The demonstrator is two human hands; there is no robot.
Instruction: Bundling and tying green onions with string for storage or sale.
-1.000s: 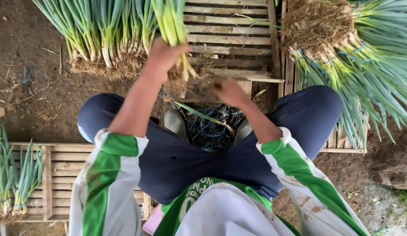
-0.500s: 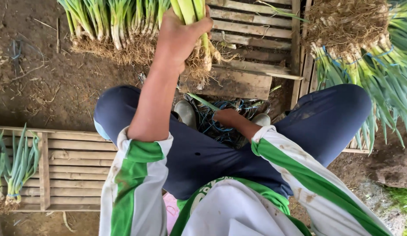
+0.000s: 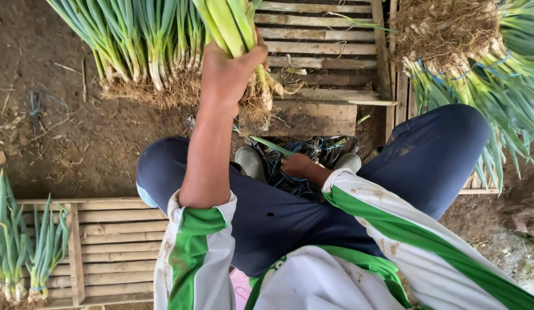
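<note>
Bunch of green onions (image 3: 238, 34) at 12 o'clock, clamped in left hand (image 3: 224, 74), lifted higher than a second ago. Right hand (image 3: 298, 165) now down at centre among blue ties (image 3: 281, 172); grip unclear. Wooden pallet (image 3: 324, 34) beyond, bundled onions (image 3: 479, 69) at 2 o'clock.

Soft, even daylight here, pretty flat, probably overcast or shaded since nothing throws a hard shadow. The darkest patch sits between the knees, around the tangle of thin blue strings (image 3: 304, 152) (detail gets murky in there). No glare anywhere; the pale green bunch of spring onions (image 3: 232, 26) looks brightest. Focus holds well across the dark brown soil (image 3: 60, 126), though the white-and-green sleeve (image 3: 192, 258) nearest the lens goes a bit soft, and the edges stretch slightly from the wide lens.
</note>
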